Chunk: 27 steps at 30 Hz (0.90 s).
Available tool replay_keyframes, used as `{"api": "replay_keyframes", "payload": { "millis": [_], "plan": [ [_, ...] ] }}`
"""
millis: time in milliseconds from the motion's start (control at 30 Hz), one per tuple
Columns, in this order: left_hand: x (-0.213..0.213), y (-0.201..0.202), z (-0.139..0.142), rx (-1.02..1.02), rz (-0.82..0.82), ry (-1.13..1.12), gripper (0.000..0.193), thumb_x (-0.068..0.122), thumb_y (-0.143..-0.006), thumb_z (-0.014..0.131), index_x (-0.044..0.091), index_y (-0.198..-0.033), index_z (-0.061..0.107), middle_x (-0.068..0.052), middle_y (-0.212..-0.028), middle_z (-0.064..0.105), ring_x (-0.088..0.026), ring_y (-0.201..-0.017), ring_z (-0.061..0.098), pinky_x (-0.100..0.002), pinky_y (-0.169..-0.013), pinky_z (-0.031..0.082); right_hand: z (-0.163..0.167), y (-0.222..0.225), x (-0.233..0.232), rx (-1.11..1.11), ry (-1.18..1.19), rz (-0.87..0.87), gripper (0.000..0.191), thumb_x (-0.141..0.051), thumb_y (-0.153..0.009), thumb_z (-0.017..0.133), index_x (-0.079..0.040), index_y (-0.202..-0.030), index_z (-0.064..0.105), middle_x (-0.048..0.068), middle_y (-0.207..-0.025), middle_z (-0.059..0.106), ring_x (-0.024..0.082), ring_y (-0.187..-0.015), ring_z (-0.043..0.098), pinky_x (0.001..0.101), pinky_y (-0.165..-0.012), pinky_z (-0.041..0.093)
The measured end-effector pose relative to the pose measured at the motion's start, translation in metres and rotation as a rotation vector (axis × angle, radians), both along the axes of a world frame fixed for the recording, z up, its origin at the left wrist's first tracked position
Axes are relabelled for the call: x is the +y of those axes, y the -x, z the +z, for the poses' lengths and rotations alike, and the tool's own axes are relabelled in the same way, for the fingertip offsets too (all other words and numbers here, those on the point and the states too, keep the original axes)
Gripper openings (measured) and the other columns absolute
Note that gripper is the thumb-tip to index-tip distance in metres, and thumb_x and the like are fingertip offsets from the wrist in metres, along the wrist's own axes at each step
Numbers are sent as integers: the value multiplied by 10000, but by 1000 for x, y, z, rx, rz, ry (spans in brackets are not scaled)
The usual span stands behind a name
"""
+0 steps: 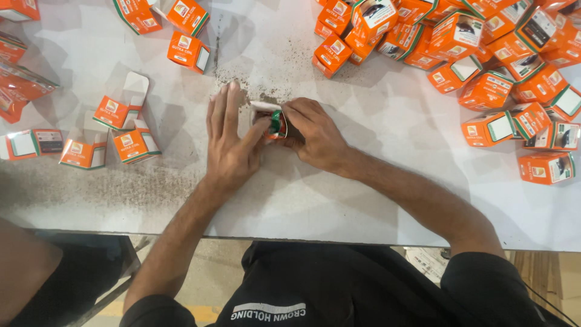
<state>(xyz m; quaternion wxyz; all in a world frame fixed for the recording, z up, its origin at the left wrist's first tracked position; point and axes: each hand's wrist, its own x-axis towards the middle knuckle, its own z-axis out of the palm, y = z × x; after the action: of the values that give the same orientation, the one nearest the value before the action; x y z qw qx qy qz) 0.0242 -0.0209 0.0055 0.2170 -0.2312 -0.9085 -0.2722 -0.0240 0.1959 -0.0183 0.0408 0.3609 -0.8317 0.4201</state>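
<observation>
A small orange carton with a green and white flap (272,123) lies on the white table (363,188) at the middle. My left hand (229,139) lies flat beside it, thumb pressed against the carton's flap. My right hand (315,134) is closed around the carton's right side, fingers curled over its top. Most of the carton is hidden by both hands.
A big heap of closed orange cartons (484,54) fills the table's far right. Several open, unfolded cartons (124,130) lie at the left. Dark powder (266,72) is scattered on the table just beyond my hands. Another person's arm (24,266) shows at the bottom left.
</observation>
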Motion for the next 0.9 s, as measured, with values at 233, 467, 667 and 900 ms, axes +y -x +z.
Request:
{"api": "replay_keyframes", "payload": {
  "millis": [233,467,667,900],
  "plan": [
    [16,15,-7,-116,93,-222,190,-9,-868,742,3,-1001,608,-305,-1479,441,-453,-1328,500,-490,-1047,480,0,-2,1,8,4,18,730,-79,-741,890,29,-1377,549,179,-1310,624,384,-1242,588,485,-1081,466],
    [23,24,-13,-653,213,-761,82,29,-948,646,-10,-975,579,-79,-885,658,-63,-699,559,-237,-558,444,-6,-5,0,0,127,-34,650,-100,-830,879,-13,-1369,525,170,-1353,634,379,-1284,604,463,-1106,483],
    [7,28,-2,-730,5,-763,175,47,-957,680,-21,-1004,525,-60,-834,622,-59,-700,544,-231,-580,454,4,-5,-3,221,-55,-2,508,-79,-845,840,-7,-1306,638,199,-1267,653,375,-1248,613,497,-1088,488],
    [-15,43,-6,-1039,-142,-1093,83,5,-943,686,-21,-992,624,-92,-892,674,-108,-727,634,-309,-629,584,16,-6,-5,280,-104,12,458,-68,-818,835,7,-1220,629,197,-1267,649,381,-1245,621,505,-1078,487]
  ]
}}
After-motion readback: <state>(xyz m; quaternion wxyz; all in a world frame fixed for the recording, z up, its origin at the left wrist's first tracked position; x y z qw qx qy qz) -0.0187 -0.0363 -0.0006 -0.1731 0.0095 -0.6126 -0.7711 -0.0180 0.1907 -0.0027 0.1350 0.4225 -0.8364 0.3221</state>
